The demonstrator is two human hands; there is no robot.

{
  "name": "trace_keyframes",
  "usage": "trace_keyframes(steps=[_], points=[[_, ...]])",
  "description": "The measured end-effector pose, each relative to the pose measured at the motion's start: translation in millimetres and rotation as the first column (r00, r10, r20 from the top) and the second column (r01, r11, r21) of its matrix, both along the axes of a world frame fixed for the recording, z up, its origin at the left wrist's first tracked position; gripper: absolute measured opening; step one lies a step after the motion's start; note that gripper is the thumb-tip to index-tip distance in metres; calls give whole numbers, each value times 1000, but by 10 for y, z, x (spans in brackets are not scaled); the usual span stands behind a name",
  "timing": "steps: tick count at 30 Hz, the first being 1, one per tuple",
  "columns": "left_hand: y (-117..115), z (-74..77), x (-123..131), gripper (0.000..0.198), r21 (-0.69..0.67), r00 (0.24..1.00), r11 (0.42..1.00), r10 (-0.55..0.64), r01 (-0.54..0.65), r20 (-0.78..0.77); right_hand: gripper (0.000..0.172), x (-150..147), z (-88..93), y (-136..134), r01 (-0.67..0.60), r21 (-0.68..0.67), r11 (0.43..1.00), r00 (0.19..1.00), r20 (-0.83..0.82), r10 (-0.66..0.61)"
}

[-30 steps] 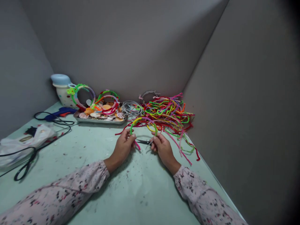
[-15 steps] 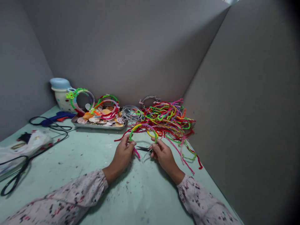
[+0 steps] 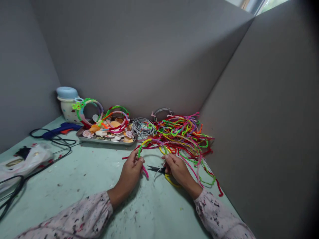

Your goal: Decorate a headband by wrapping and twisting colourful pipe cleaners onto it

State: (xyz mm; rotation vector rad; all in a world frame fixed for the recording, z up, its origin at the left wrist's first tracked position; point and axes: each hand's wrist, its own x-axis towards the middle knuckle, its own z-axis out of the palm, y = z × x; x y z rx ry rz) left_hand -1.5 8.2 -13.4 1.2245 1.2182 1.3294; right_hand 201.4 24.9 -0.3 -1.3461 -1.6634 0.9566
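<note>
A curved hoop (image 3: 149, 140) wrapped in green, yellow and purple pipe cleaner arches between my two hands. My left hand (image 3: 131, 168) pinches its left side, where a loose pink pipe cleaner end (image 3: 145, 172) hangs below the fingers. Thumb and fingers of my right hand (image 3: 177, 168) are closed on the hoop's right side, with a bare wire end (image 3: 157, 172) sticking out beneath. Scissors (image 3: 154, 169) with black blades and yellow handles lie under my right hand, which partly covers them.
Beyond my hands are a metal tray (image 3: 106, 143) of seashells with finished hoops on it, coiled wire (image 3: 143, 126) and a heap of pipe cleaners (image 3: 181, 129). At left are a blue glue gun (image 3: 59, 128), black cord (image 3: 67, 146), plastic bag (image 3: 40, 157) and lidded jar (image 3: 68, 108).
The view has tilted up slightly, so everything sits lower in the picture. My right hand has shifted a little, uncovering the scissors' near yellow handle. Both hands keep hold of the hoop.
</note>
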Motion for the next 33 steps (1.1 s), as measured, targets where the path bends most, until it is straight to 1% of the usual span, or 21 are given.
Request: trace_keyframes(steps=[5,12,16,20,23,29,31,33], points=[[5,-10,4,39,-31,1000,999,-13,13,-5,34,36,7,-1,1,16,1000,999,37,-2],[10,-22,15,36,-33,999,999,-29,30,37,41,69,126,9,-12,-25,1000,996,87,15],[12,-15,20,33,-38,999,999,-27,29,46,42,93,112,37,-21,-49,999,992,119,26],[7,7,26,31,-41,998,999,-28,31,61,41,125,77,67,-32,-5,999,981,192,32],[5,19,27,31,-40,999,999,-30,32,36,38,153,77,88,-40,30,999,966,258,31],[17,0,23,32,-47,998,998,-36,38,47,36,210,67,134,-62,97,993,942,334,27],[22,-13,17,32,-38,999,999,-35,37,37,35,237,98,164,-47,114,992,934,357,3],[24,-24,11,31,-32,999,999,-35,35,10,34,285,192,223,-14,134,991,931,363,-36]])
